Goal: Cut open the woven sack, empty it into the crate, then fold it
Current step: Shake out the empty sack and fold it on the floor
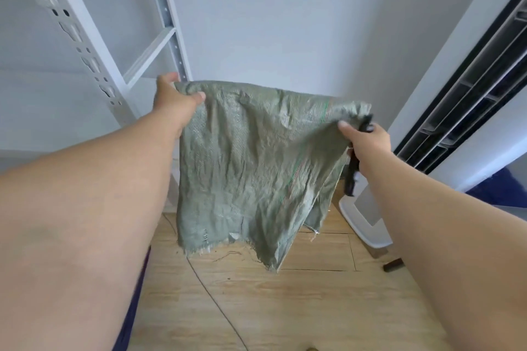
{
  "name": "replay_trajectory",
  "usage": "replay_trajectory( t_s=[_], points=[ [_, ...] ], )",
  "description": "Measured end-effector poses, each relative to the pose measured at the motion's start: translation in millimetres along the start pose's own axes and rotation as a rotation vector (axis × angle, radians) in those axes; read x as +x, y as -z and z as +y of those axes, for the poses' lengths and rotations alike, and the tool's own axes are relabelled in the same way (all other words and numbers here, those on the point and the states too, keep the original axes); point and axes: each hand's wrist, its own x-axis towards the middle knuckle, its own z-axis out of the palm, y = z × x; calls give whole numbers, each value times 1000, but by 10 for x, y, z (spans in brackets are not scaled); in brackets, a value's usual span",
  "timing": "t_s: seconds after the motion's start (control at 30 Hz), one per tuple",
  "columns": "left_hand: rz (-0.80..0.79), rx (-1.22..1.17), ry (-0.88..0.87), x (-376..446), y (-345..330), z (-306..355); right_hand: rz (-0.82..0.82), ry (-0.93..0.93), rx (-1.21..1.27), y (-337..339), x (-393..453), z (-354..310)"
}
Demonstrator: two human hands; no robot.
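Observation:
The green woven sack (251, 162) hangs limp and flat in the air in front of me, its frayed cut edge at the bottom. My left hand (174, 102) pinches its top left corner. My right hand (366, 141) pinches the top right corner and also holds a black tool (352, 174), whose handle hangs down below the palm. The sack looks empty. No crate is in view.
A white metal shelving rack (85, 37) stands at the left. A white standing appliance with a dark grille (467, 100) and its white base (362, 216) are at the right. Below lie a wooden floor (285, 308) and a thin cable (216, 305).

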Motion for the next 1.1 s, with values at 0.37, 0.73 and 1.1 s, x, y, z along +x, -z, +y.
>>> replay_trajectory(
  t_s=[0.37,0.73,1.1],
  points=[
    [233,-112,-7,-7,200,52,-40,-63,148,16,-103,-132],
    [-159,814,-127,-94,248,-160,-13,-118,32,-31,-42,125],
    [-594,1272,-151,-247,-577,-1227,38,-126,-117,-166,447,966]
  ],
)
